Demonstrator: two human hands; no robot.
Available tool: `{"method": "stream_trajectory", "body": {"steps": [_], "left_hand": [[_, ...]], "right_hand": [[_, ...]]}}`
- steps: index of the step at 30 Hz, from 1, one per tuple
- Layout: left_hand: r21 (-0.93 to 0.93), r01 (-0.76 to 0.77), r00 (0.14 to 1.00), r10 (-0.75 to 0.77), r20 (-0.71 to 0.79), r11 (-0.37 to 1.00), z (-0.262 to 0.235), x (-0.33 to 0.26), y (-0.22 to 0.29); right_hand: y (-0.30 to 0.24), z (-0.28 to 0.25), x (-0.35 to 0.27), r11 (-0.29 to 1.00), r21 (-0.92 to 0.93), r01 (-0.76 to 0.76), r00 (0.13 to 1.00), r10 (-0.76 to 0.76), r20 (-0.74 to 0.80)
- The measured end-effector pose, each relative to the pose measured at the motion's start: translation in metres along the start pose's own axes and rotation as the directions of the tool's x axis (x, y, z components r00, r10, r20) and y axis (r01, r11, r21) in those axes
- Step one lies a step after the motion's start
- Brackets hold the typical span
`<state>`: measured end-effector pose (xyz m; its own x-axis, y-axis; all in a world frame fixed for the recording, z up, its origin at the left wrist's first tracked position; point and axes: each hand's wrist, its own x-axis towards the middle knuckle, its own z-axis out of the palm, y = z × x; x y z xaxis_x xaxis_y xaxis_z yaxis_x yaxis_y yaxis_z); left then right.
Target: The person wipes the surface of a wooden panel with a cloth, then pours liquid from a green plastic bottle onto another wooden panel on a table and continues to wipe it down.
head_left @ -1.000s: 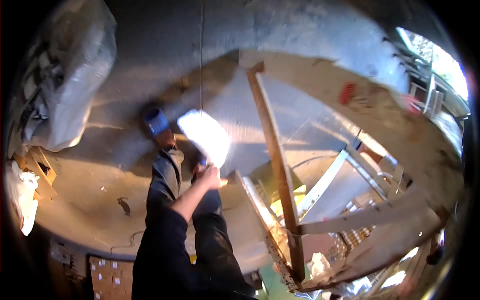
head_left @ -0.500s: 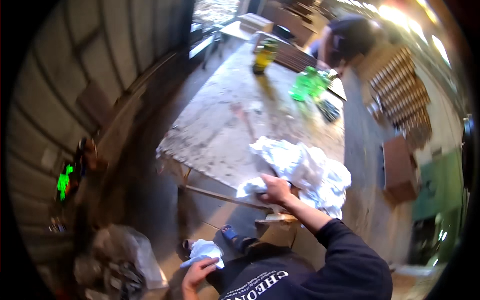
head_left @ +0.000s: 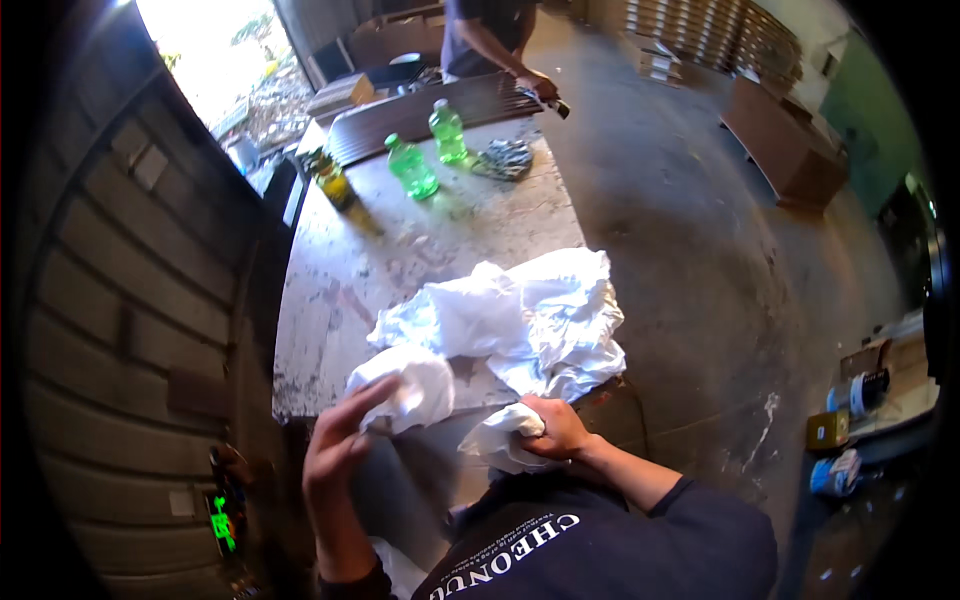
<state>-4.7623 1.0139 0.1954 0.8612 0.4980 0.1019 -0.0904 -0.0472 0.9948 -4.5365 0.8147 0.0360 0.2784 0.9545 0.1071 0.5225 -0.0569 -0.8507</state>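
Note:
My left hand (head_left: pixel 340 440) is at the table's near left corner. Its fingers close on a white cloth (head_left: pixel 422 388) that bulges out past the fingertips. My right hand (head_left: pixel 557 428), in front of the near edge, grips a second crumpled white cloth (head_left: pixel 498 438), its loose part hanging toward the left. Just beyond both hands lies a heap of white cloth (head_left: pixel 550 300), spread across the near part of the table (head_left: pixel 320 290).
Two green bottles (head_left: pixel 412 170) and a yellow-and-dark bottle (head_left: pixel 333 185) stand farther back, near a dark crumpled cloth (head_left: pixel 505 160). Beyond is a long brown ribbed panel (head_left: pixel 385 125), with a person (head_left: pixel 495 40) at its far side. A brown box (head_left: pixel 780 140) sits on the floor at right.
My left hand has risen from beside my leg to the table edge with its cloth. My right hand has drawn a cloth toward me, away from the heap. The view has swung.

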Motion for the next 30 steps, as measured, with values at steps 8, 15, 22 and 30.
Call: {"method": "stream_trajectory", "body": {"steps": [8, 15, 22, 30], "left_hand": [[0.106, 0.157, 0.972, -0.173, 0.158, 0.982, 0.081, 0.163, -0.07], [-0.294, 0.193, 0.958, -0.245, -0.151, 0.936, 0.042, 0.036, -0.13], [-0.606, 0.243, 0.666, -0.585, -0.464, 0.757, 0.028, -0.187, -0.162], [-0.498, -0.512, 0.431, -0.292, -0.854, 0.699, -0.038, -0.332, -0.17]], "right_hand": [[0.008, -0.042, -0.008, 0.975, 0.221, -0.038, 0.977, 0.083, -0.197], [0.018, -0.012, -0.005, 0.771, 0.593, -0.23, 0.935, 0.344, -0.085], [0.023, 0.075, 0.076, 0.509, 0.803, -0.309, 0.951, 0.154, 0.268], [-0.241, 0.322, 0.187, 0.753, 0.604, 0.259, 0.642, -0.602, 0.474]]}}
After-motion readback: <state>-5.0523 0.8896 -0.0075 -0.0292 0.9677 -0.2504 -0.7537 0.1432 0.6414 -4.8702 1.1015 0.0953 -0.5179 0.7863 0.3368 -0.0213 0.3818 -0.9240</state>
